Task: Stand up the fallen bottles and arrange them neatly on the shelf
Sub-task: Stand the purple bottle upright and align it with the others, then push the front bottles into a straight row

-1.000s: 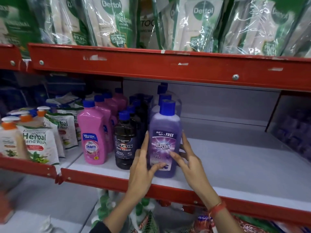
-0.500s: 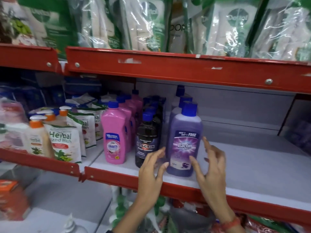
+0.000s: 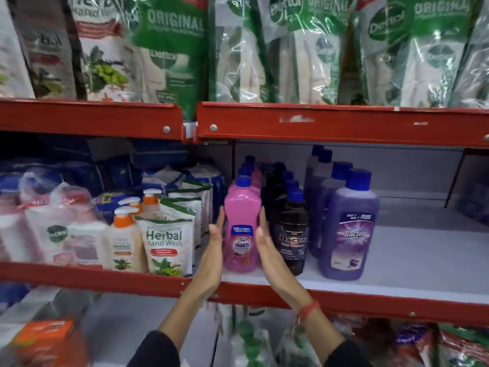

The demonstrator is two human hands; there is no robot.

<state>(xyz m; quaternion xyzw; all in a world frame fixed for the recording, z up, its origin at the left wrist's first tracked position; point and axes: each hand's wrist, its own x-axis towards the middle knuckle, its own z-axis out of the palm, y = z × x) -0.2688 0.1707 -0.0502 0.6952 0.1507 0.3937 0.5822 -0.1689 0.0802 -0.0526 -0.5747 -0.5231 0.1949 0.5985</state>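
Observation:
A pink Shakti bottle [image 3: 242, 207] with a blue cap stands upright at the front of its row on the white shelf [image 3: 412, 260]. My left hand [image 3: 215, 245] lies flat against its left side and my right hand [image 3: 267, 247] flat against its right side, fingers straight and not curled around it. To the right, a black Bactin bottle [image 3: 292, 234] and a purple Bactin bottle [image 3: 352, 234] stand upright at the front of their own rows. More bottles of each colour line up behind them.
Herbal hand wash pouches [image 3: 165, 242] and pump bottles [image 3: 124, 239] fill the shelf section to the left. Dettol refill packs [image 3: 264, 49] hang over the red upper shelf edge [image 3: 330, 125]. The white shelf runs bare to the right of the purple row.
Both hands have left the purple bottle and moved left to flank the pink bottle. The camera view has swung left and up.

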